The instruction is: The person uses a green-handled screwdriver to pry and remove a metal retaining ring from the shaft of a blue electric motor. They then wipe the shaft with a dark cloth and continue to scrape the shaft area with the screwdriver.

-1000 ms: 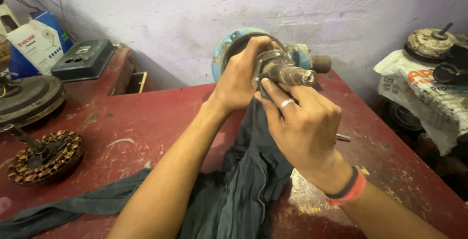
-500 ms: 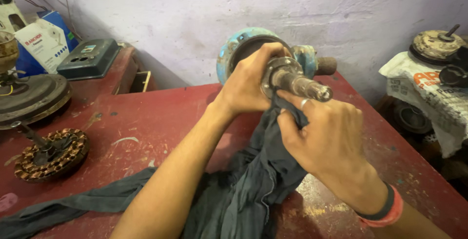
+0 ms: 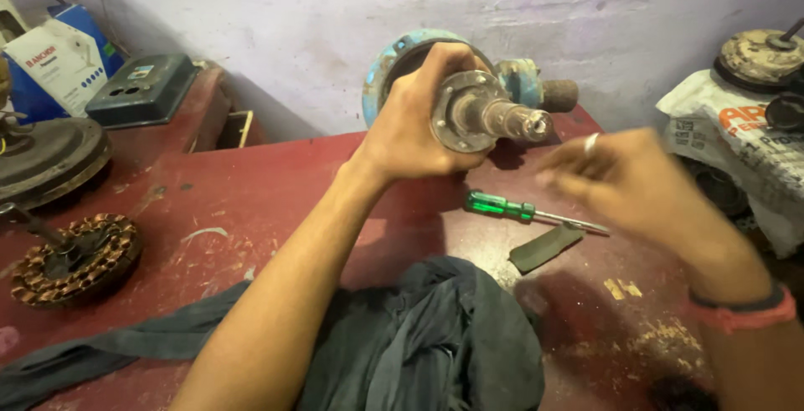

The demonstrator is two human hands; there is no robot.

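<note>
My left hand (image 3: pixel 410 122) grips a blue motor housing (image 3: pixel 394 63) with a rusty round flange and shaft (image 3: pixel 494 116) sticking out toward me, held up above the red table (image 3: pixel 251 185). To the right of the shaft, my right hand (image 3: pixel 624 180) is blurred with its fingers apart, holding nothing; it wears a ring and a red wristband. A dark grey cloth (image 3: pixel 435 336) lies bunched on the table below my left forearm. A green-handled screwdriver (image 3: pixel 507 207) lies on the table under the shaft, beside a small dark strip (image 3: pixel 544 248).
A copper-wound stator (image 3: pixel 75 256) and a round metal disc (image 3: pixel 46 155) sit at the left. A dark green box (image 3: pixel 142 88) and a blue-white carton (image 3: pixel 50 59) stand at the back left. At the right, newspaper (image 3: pixel 737 139) covers a stand with another rusty motor part (image 3: pixel 758 55).
The cloth has dropped from the shaft onto the table, uncovering the screwdriver. My right hand has let go and pulled away to the right. The left hand still holds the motor.
</note>
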